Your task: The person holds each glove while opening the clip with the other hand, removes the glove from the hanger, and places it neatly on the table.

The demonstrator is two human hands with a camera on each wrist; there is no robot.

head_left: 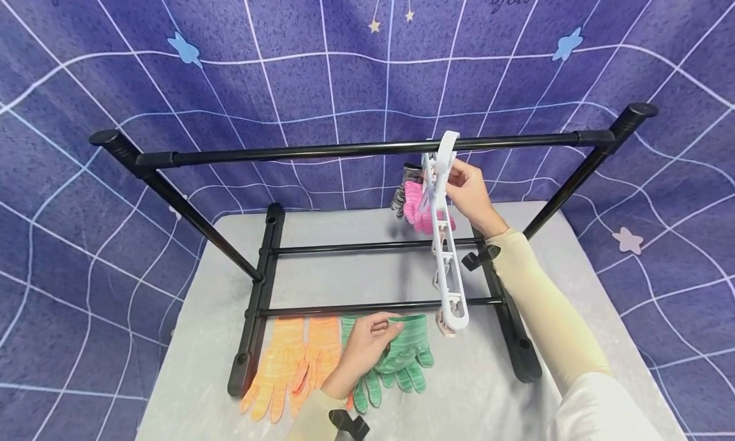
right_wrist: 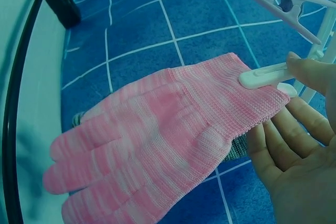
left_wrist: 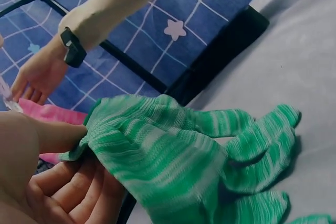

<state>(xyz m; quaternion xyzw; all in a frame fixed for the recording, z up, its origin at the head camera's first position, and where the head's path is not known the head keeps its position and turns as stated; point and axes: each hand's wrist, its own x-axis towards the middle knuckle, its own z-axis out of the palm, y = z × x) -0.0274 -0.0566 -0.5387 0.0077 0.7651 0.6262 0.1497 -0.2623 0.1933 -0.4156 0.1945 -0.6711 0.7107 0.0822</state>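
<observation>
Green glove [left_wrist: 173,156] pinched by left hand [head_left: 367,348] – thumb grip clear only in wrist view

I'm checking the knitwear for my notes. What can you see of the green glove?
The green glove is knit, striped in light and darker green, limp and creased. Its fingers lie on the grey table, beside the orange gloves. The left hand pinches its cuff, lifting that end near the rack's lower bar.
</observation>
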